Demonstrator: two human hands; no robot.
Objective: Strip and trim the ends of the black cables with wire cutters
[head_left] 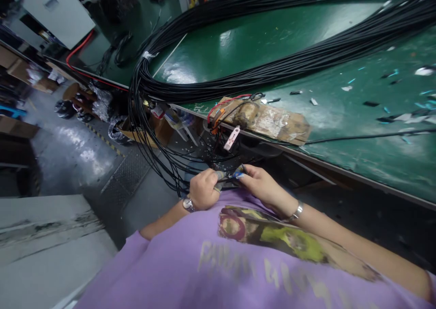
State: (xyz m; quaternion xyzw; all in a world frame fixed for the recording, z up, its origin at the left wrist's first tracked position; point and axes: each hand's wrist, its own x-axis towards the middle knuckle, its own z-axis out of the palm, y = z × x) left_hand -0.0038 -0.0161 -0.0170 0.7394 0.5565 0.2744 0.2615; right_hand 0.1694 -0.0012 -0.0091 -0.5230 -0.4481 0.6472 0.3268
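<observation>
My left hand (pixel 203 188) is curled into a fist close to my chest, gripping a small tool or cable end (pixel 221 176) that pokes out toward the right. My right hand (pixel 260 185) pinches the other side of the same thin black cable (pixel 238 173), fingertips almost touching the left hand. Black cables (pixel 163 159) hang down from the bench edge just above both hands. A big bundle of black cables (pixel 272 68) loops across the green bench (pixel 340 132).
A taped cardboard pad (pixel 272 120) with red and orange wires (pixel 218 111) lies at the bench edge. A pink tag (pixel 231 138) dangles below it. Cable scraps (pixel 391 113) litter the bench on the right. Boxes and a grey cabinet (pixel 57 9) stand on the left.
</observation>
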